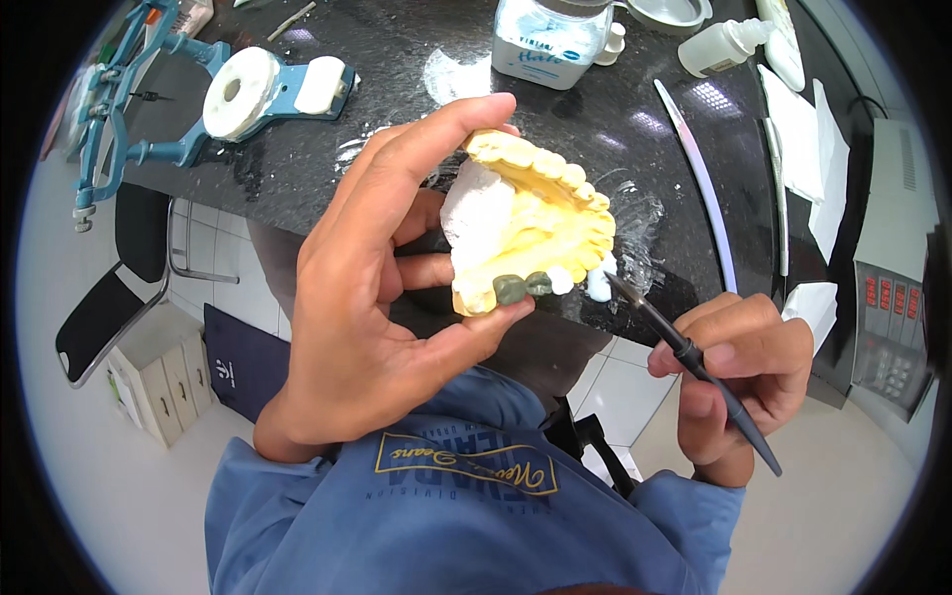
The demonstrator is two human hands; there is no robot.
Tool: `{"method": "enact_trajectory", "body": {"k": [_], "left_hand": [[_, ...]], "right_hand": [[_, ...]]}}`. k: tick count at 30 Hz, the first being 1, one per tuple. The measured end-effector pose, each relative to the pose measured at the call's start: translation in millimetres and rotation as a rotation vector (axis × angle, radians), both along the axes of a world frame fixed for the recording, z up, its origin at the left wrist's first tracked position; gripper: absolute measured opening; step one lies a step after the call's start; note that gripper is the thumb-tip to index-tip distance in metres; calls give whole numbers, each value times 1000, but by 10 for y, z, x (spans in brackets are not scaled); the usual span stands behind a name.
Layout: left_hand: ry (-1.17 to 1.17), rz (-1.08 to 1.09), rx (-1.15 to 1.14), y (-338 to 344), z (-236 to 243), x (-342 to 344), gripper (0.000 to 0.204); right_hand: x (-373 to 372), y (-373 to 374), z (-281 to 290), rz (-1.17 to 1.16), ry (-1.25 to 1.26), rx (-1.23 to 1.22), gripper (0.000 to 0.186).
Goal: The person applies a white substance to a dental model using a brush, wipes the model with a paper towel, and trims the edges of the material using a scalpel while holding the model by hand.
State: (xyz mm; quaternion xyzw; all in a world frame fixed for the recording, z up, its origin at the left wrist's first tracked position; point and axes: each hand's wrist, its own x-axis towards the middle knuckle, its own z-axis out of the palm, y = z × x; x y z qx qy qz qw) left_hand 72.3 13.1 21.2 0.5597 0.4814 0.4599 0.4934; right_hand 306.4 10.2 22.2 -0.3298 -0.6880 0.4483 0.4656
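My left hand (367, 278) is closed round a yellow dental cast (555, 218), tilted so its row of teeth faces right; white plaster (478, 208) backs it. Two dark grey-green crowns (523, 288) sit on the cast's near edge by my thumb, with a white tooth (562, 280) beside them. In my right hand (744, 382) a slim black brush (684, 349) is pinched between thumb and fingers. Its tip points up-left, close to the front teeth and to a white dab (600, 281); whether it touches them I cannot tell.
A blue articulator (188, 119) stands at the far left. At the back are a powder jar (551, 45) and a small white bottle (722, 50). A curved purple-white strip (702, 178) and white papers (793, 139) lie right, near a machine with a keypad (888, 327). White powder smears the black worktop (397, 69).
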Motion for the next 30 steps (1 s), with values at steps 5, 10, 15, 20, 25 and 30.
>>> {"method": "enact_trajectory", "body": {"k": [5, 10, 15, 20, 25, 30], "left_hand": [[2, 17, -9, -2, -5, 8, 86], [7, 1, 7, 6, -17, -2, 87], [-18, 7, 2, -2, -16, 5, 87], [4, 0, 3, 2, -18, -1, 87], [15, -8, -4, 4, -6, -12, 87], [-5, 0, -12, 2, -4, -3, 86]], "right_hand": [[-60, 36, -54, -9, 37, 79, 25], [-51, 58, -94, -7, 70, 72, 28], [-39, 53, -96, -2, 75, 60, 27], [-41, 62, -95, 1, 63, 55, 27], [-44, 53, -75, 0, 58, 32, 28], [-37, 53, -68, 11, 50, 27, 30]]}}
